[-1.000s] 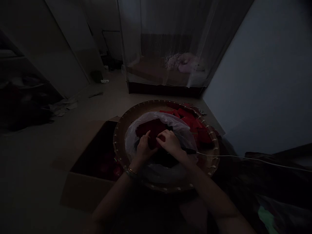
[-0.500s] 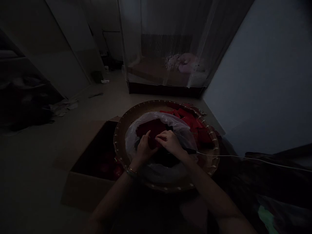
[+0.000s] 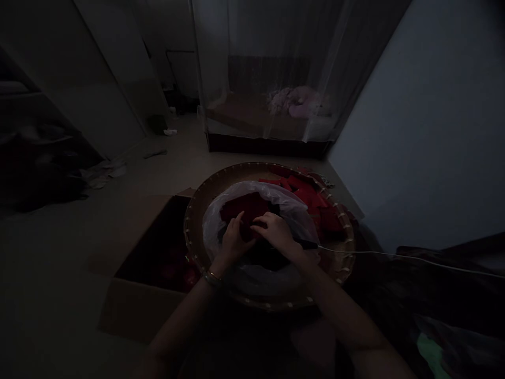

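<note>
In the dim light, both hands work over a round woven tray (image 3: 190,231) lined with a pale plastic bag (image 3: 213,210). My left hand (image 3: 232,239) is curled with thumb and fingers around something dark red, too dim to name. Close beside it, my right hand (image 3: 274,229) has its fingertips bent toward the thumb over the same spot; what they hold, if anything, cannot be made out. Dark red pieces (image 3: 242,204) lie just beyond the fingers. A black handle-like object (image 3: 305,243) with a white cord (image 3: 371,252) sits by my right wrist.
Several flat red pieces (image 3: 307,195) lie along the tray's far right side. To the left stands an open cardboard box (image 3: 138,305) with red items inside. A netted bed (image 3: 244,113) is ahead, a pale wall (image 3: 418,131) to the right.
The fingers of my right hand have shifted slightly and look a little less tightly pinched. My left hand stays in nearly the same place.
</note>
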`<move>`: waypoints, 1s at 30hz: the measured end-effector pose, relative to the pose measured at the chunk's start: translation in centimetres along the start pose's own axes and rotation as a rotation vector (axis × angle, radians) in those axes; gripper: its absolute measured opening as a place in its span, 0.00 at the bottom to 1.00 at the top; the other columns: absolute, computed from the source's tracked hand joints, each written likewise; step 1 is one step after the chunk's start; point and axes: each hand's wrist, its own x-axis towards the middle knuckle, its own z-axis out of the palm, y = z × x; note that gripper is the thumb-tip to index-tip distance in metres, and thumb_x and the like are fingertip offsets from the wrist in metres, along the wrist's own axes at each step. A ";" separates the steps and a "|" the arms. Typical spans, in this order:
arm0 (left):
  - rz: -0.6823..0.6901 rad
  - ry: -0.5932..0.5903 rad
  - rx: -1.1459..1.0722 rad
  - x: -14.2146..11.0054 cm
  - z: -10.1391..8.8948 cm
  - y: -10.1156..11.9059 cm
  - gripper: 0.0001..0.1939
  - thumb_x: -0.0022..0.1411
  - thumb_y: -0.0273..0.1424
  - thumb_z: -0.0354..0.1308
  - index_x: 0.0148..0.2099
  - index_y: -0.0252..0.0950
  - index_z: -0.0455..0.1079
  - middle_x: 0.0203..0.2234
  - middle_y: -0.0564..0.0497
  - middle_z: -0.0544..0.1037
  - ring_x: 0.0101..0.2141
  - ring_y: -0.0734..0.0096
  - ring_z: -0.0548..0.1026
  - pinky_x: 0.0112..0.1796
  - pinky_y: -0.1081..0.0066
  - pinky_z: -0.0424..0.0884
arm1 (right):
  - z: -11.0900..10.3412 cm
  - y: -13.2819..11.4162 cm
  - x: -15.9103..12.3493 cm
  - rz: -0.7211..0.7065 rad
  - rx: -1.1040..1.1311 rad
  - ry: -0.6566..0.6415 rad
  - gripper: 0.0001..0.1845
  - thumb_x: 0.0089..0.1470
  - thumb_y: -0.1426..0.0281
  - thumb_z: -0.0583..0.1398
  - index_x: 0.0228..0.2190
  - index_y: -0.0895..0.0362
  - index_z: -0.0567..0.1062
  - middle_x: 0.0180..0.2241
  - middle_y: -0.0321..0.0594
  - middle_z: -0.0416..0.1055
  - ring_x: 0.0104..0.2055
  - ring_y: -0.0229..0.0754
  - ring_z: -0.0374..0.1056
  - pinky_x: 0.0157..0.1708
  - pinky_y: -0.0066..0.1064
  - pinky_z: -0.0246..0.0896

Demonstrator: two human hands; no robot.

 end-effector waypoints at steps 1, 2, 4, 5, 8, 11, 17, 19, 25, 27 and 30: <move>0.001 0.002 0.001 0.0 0.0 0.0 0.44 0.46 0.29 0.63 0.62 0.36 0.48 0.43 0.46 0.66 0.43 0.62 0.67 0.44 0.63 0.66 | 0.1 0.0 0.0 0.009 -0.008 0.004 0.09 0.49 0.64 0.62 0.33 0.55 0.76 0.31 0.39 0.72 0.36 0.41 0.68 0.36 0.30 0.60; 0.001 0.005 0.002 0.0 0.0 0.0 0.43 0.46 0.29 0.63 0.62 0.36 0.47 0.43 0.46 0.66 0.43 0.62 0.67 0.45 0.63 0.66 | 0.2 0.0 -0.1 0.016 -0.012 0.016 0.09 0.49 0.64 0.63 0.33 0.55 0.76 0.32 0.39 0.72 0.36 0.41 0.68 0.36 0.30 0.60; -0.001 0.013 -0.001 0.0 0.0 0.1 0.43 0.47 0.29 0.63 0.62 0.36 0.48 0.43 0.46 0.66 0.43 0.62 0.67 0.45 0.63 0.66 | 0.6 0.1 -0.5 0.016 -0.025 0.035 0.10 0.48 0.62 0.63 0.31 0.55 0.75 0.32 0.39 0.71 0.36 0.41 0.68 0.36 0.30 0.60; -0.003 0.015 -0.004 0.0 0.0 0.2 0.42 0.47 0.29 0.63 0.62 0.36 0.48 0.43 0.46 0.66 0.43 0.63 0.68 0.45 0.63 0.66 | 0.8 0.1 -0.7 0.004 -0.033 0.031 0.10 0.47 0.62 0.64 0.30 0.55 0.75 0.33 0.39 0.71 0.36 0.41 0.67 0.36 0.30 0.60; -0.015 0.030 -0.018 0.0 0.0 0.2 0.42 0.47 0.31 0.64 0.62 0.36 0.50 0.43 0.44 0.66 0.44 0.61 0.67 0.46 0.61 0.66 | 1.3 0.3 -1.0 -0.032 -0.019 -0.004 0.05 0.48 0.67 0.63 0.29 0.55 0.75 0.34 0.39 0.71 0.36 0.40 0.68 0.37 0.30 0.61; -0.026 0.029 -0.114 0.3 -0.2 -0.1 0.43 0.44 0.36 0.67 0.61 0.36 0.53 0.49 0.42 0.65 0.49 0.58 0.66 0.49 0.59 0.64 | 0.5 0.7 -0.5 -0.012 0.092 -0.012 0.04 0.50 0.71 0.60 0.30 0.56 0.75 0.34 0.40 0.74 0.36 0.40 0.69 0.37 0.30 0.61; -0.305 -0.308 -0.554 1.0 -0.6 -0.1 0.24 0.47 0.39 0.65 0.46 0.31 0.71 0.36 0.47 0.77 0.37 0.62 0.73 0.39 0.65 0.69 | -3.4 1.4 0.7 0.027 0.327 -0.082 0.07 0.49 0.69 0.58 0.32 0.55 0.75 0.32 0.36 0.75 0.33 0.39 0.69 0.34 0.30 0.63; -0.410 -0.394 -0.656 1.0 -0.4 0.3 0.22 0.45 0.40 0.66 0.39 0.30 0.74 0.28 0.50 0.77 0.29 0.67 0.73 0.33 0.69 0.69 | -3.8 1.7 0.9 0.057 0.374 -0.068 0.09 0.48 0.68 0.60 0.34 0.55 0.74 0.32 0.36 0.74 0.34 0.38 0.69 0.33 0.29 0.63; -0.514 -0.442 -0.719 0.9 0.0 1.9 0.21 0.40 0.39 0.68 0.34 0.29 0.74 0.22 0.52 0.75 0.23 0.73 0.70 0.25 0.74 0.66 | -2.5 2.2 1.4 0.137 0.362 -0.052 0.17 0.47 0.59 0.61 0.35 0.57 0.75 0.32 0.38 0.74 0.32 0.38 0.68 0.31 0.28 0.60; -0.503 -0.463 -0.698 0.8 -0.1 2.1 0.20 0.39 0.36 0.68 0.34 0.29 0.74 0.21 0.53 0.75 0.23 0.73 0.70 0.25 0.75 0.65 | -2.3 2.2 1.6 0.096 0.337 -0.072 0.15 0.47 0.58 0.61 0.28 0.58 0.76 0.27 0.36 0.73 0.28 0.37 0.66 0.29 0.27 0.57; -0.504 -0.511 -0.689 0.7 -0.6 2.0 0.20 0.37 0.33 0.69 0.34 0.28 0.73 0.21 0.53 0.74 0.23 0.74 0.70 0.25 0.76 0.64 | -2.1 2.3 1.7 0.067 0.366 -0.052 0.16 0.48 0.58 0.61 0.21 0.58 0.75 0.21 0.33 0.69 0.24 0.34 0.62 0.25 0.26 0.54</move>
